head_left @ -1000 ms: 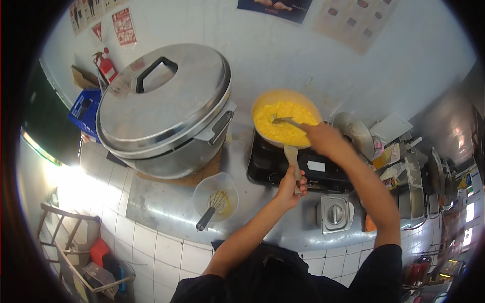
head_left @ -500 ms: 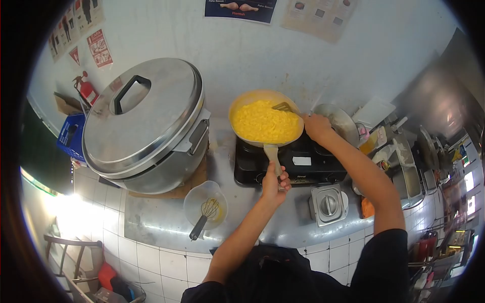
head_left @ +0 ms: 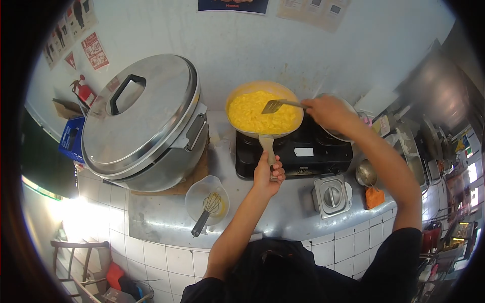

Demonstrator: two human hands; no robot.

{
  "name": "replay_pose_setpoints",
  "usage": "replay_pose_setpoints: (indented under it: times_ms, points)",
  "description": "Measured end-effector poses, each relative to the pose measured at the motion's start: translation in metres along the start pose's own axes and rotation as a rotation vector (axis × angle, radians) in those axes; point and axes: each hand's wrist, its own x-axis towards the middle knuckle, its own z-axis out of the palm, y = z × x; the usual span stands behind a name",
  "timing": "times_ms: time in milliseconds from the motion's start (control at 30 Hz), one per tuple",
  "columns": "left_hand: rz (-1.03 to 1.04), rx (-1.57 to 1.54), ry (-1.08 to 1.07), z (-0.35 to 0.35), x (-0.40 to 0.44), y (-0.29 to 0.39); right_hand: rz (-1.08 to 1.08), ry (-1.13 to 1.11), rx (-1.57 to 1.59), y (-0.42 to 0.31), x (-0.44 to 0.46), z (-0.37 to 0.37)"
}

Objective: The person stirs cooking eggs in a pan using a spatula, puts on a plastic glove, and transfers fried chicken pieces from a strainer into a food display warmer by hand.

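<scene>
My left hand (head_left: 269, 174) is wrapped round the beige handle of a frying pan (head_left: 266, 140), which sits over the left side of a black stove (head_left: 318, 164). Yellow scrambled egg (head_left: 252, 113) covers much of the pan's bottom. Closed on the handle of a slotted spatula (head_left: 273, 106), my right hand (head_left: 328, 112) is at the pan's right rim, with the blade over the egg. Behind my right hand, a second pan (head_left: 348, 106) on the stove's right side is partly hidden.
A large lidded metal pot (head_left: 146, 121) stands at the left. Nearer me are a clear bowl (head_left: 192, 202) with a whisk (head_left: 202, 222) and a lidded steel container (head_left: 331, 197). An orange cloth (head_left: 374, 198) and a small metal bowl (head_left: 366, 172) lie further right.
The spatula has moved from the pan's back right toward its middle, its blade now above the egg. My left hand still grips the pan handle. The camera view has shifted.
</scene>
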Motion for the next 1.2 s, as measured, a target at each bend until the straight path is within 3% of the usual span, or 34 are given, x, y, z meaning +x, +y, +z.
replay_pose_setpoints:
  times_ms: [133,233,333,400,600,900,1000,1200]
  points:
    - [0.011,0.047,-0.04,-0.009,0.001,0.001,-0.056,-0.117,-0.147,0.001,-0.014,-0.048]
    - [0.011,0.053,-0.014,-0.009,0.001,0.0,-0.056,-0.272,-0.15,0.002,-0.038,-0.021]
    - [0.009,0.059,0.049,-0.003,-0.003,-0.007,0.077,-0.223,-0.095,-0.034,-0.058,0.029]
    - [0.016,0.06,0.051,-0.001,-0.004,-0.014,0.074,-0.077,-0.091,-0.03,-0.05,0.082]
    - [0.031,0.085,0.033,0.001,0.0,-0.026,0.02,0.15,0.193,-0.024,0.016,0.083]
    - [0.036,0.111,0.042,-0.001,-0.002,-0.025,-0.064,-0.021,-0.03,0.003,-0.013,-0.02]
    - [0.031,0.108,0.035,0.0,-0.001,-0.026,-0.004,-0.205,-0.168,0.013,-0.037,-0.014]
    - [0.028,0.105,0.011,-0.006,0.002,-0.028,-0.019,0.064,-0.137,0.046,-0.029,0.077]
